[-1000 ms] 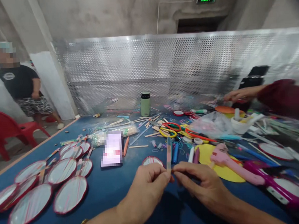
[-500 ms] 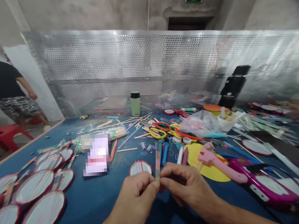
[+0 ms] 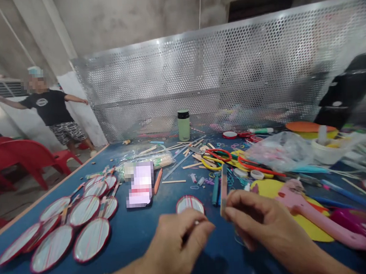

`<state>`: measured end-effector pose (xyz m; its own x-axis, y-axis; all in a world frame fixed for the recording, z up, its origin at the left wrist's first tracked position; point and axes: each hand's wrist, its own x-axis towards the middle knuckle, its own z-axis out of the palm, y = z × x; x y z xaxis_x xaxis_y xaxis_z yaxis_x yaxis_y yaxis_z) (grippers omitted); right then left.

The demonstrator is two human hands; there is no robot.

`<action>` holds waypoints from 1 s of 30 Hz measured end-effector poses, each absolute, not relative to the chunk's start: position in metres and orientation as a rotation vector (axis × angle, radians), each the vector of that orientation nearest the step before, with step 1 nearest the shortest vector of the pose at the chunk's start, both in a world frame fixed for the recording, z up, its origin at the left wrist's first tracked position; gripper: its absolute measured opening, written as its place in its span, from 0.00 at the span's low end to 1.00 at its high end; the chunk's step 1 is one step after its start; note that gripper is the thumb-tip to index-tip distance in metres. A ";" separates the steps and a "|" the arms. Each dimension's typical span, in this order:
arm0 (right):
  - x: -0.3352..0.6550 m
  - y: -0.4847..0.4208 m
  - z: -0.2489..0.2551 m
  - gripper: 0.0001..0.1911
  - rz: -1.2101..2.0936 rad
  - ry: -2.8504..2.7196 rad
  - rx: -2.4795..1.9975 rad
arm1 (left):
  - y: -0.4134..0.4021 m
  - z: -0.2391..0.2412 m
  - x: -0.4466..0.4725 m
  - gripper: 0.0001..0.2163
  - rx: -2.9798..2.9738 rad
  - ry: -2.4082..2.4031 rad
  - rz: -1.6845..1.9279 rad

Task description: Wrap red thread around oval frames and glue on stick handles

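Note:
My right hand (image 3: 261, 221) pinches the lower end of a flat coloured craft stick (image 3: 224, 186) and holds it upright over the blue table (image 3: 135, 233). My left hand (image 3: 179, 245) sits just left of it with fingers curled together; whether it holds anything is hidden. A small red-rimmed white disc (image 3: 189, 203) lies on the table just beyond my left hand. A yellow paper circle (image 3: 267, 187) and a pink glue gun (image 3: 309, 214) lie to the right of my right hand.
Several red-rimmed discs on sticks (image 3: 73, 222) lie at the left. A green bottle (image 3: 184, 126), scissors (image 3: 216, 155), sticks, markers and a plastic bag (image 3: 278, 150) crowd the middle and right. A perforated metal screen (image 3: 229, 77) backs the table. A person (image 3: 54, 109) stands by red chairs (image 3: 30, 155) far left.
My hands have come apart: the right keeps the stick, the left has let go and moved slightly left. The view has swung and tilted. The other person's arm at the right is gone.

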<state>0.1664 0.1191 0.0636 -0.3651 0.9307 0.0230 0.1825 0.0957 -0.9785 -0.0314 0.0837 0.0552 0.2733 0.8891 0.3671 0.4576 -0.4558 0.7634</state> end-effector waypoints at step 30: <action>0.141 0.133 0.062 0.09 1.368 -1.787 -1.541 | 0.111 0.057 -0.061 0.18 2.684 1.588 0.400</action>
